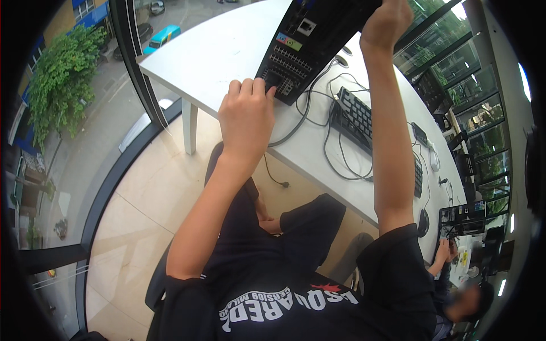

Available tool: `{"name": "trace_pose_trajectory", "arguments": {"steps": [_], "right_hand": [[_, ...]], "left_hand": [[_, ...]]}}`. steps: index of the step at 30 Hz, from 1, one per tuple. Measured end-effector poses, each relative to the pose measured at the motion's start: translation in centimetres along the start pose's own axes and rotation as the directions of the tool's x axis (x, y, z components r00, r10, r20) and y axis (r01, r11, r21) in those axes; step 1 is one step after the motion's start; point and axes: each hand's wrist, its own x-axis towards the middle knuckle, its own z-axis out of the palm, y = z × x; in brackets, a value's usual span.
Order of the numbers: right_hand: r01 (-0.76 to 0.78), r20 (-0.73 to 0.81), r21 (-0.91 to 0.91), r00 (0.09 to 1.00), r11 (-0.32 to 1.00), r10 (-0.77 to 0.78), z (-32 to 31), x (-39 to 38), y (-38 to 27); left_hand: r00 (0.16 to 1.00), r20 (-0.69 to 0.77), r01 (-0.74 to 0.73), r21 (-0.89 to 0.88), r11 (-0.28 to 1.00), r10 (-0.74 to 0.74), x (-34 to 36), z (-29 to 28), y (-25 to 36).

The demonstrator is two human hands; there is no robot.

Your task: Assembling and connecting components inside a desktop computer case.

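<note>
A black desktop computer case [318, 40] stands tilted on the white table [222, 57], its rear panel with ports and vent holes facing me. My left hand [247, 113] is closed on the case's lower left corner, the thumb against the rear panel. Up at the far right edge of the case, my right hand [387, 25] grips it with bent fingers; some fingertips are hidden. The top of the case runs out of the picture. To its right lies a black keyboard [354, 113], and a dark cable [307, 108] loops between the two.
A black mouse [423, 223] and a white adapter [434, 159] lie along the table's right part. Below the near edge hangs a cable plug [284, 184]. Another person's hands [444, 250] work at a similar case [462, 212] on the right. Tall windows border the left.
</note>
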Motion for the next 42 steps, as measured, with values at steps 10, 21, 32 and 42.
{"name": "trace_pose_trajectory", "arguments": {"steps": [10, 21, 32, 42], "right_hand": [[-0.106, -0.002, 0.13, 0.994, 0.986, 0.108, 0.3, -0.3, -1.2], [-0.164, -0.016, 0.167, 0.985, 0.972, 0.169, 1.2, -0.6, -1.3], [0.042, -0.14, 0.184, 0.99, 0.982, -0.016, 1.3, -0.8, 0.2], [0.002, 0.001, 0.149, 1.0, 0.989, -0.002, 0.5, -0.3, -0.4]], "left_hand": [[0.998, 0.054, 0.038, 0.017, 0.999, -0.039, 0.0, -0.9, 1.0], [0.974, 0.131, 0.226, -0.482, 0.847, -0.185, -1.4, -2.3, -1.6], [0.608, 0.763, 0.757, -0.474, 0.449, -0.22, -3.3, -6.7, 0.1], [0.703, 0.637, 0.643, -0.378, 0.666, -0.317, -2.8, -3.5, 3.4]]}}
